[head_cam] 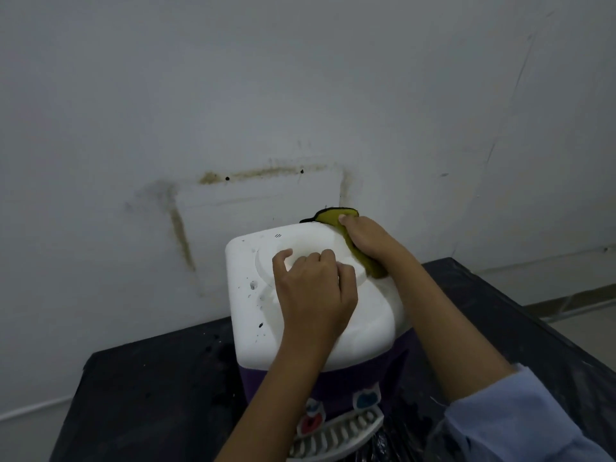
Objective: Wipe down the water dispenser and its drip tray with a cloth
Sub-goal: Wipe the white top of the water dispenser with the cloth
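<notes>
Wall [300, 95]: pale and scuffed, with brown stain lines just behind the dispenser.
Tabletop [150, 395]: dark and spattered. It carries the dispenser close to the wall.
Dispenser [253, 315]: upright, with a white rounded top that has a raised ring in the middle. Below is a purple body, with red and blue taps [366, 400] on the front.
Specks [260, 325]: dark dots on the left part of the top — not yet wiped, by the look of it.
Drip tray [336, 435]: a white slatted grille at the foot of the front, under the taps. Neither hand touches it.
Cloth [333, 216]: yellow-green with a dark edge, draped over the top's far right corner, one end standing up past the edge.
Right hand [370, 241]: grips the cloth, fingers bent over it, pressing it to the top's right edge.
Left hand [313, 295]: fingers curled on the raised ring, bracing the top. It holds no cloth.
Handling, dispenser: likely hard, smooth plastic, and light with no bottle on it — a push could slide or tip it, so a steadying hold on the ring seems wise.
Handling, cloth: soft and limp, so it moulds to corners. It is best kept bunched in the palm.
Handling, tray: probably a light, loose insert, best taken by its front rim.
</notes>
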